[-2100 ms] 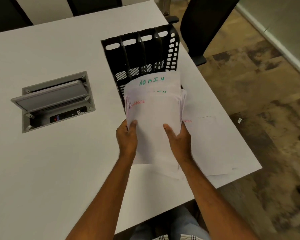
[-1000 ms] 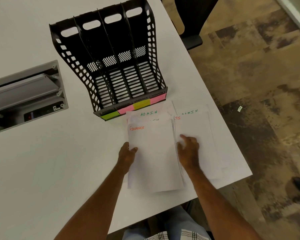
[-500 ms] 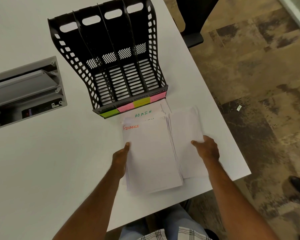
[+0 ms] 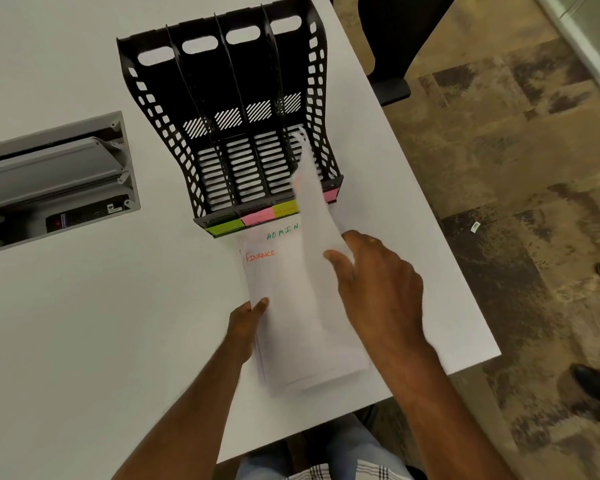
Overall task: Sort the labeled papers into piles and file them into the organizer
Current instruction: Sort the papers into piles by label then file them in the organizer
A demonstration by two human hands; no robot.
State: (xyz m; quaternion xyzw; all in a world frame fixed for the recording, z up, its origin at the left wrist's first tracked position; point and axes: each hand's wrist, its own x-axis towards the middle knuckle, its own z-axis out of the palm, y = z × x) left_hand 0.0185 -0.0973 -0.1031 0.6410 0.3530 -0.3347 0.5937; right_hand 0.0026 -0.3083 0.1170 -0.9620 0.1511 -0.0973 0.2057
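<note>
Papers (image 4: 302,327) sit stacked on the desk (image 4: 84,323) just in front of the organizer (image 4: 229,133), FINANCE sheet on top, an ADMIN sheet peeking out behind it, so labels stay readable for sorting. Left hand (image 4: 245,327) rests at the stack's left edge, thumb on the top sheet, likely pinning it so it doesn't slide. Right hand (image 4: 378,289) pinches a lifted sheet (image 4: 310,199), blurred, its top edge up over the organizer's rightmost slot; its label isn't readable. All four slots look empty, with coloured tabs (image 4: 257,216) on the front lip, presumably one per category. Judgement: filing is barely started.
</note>
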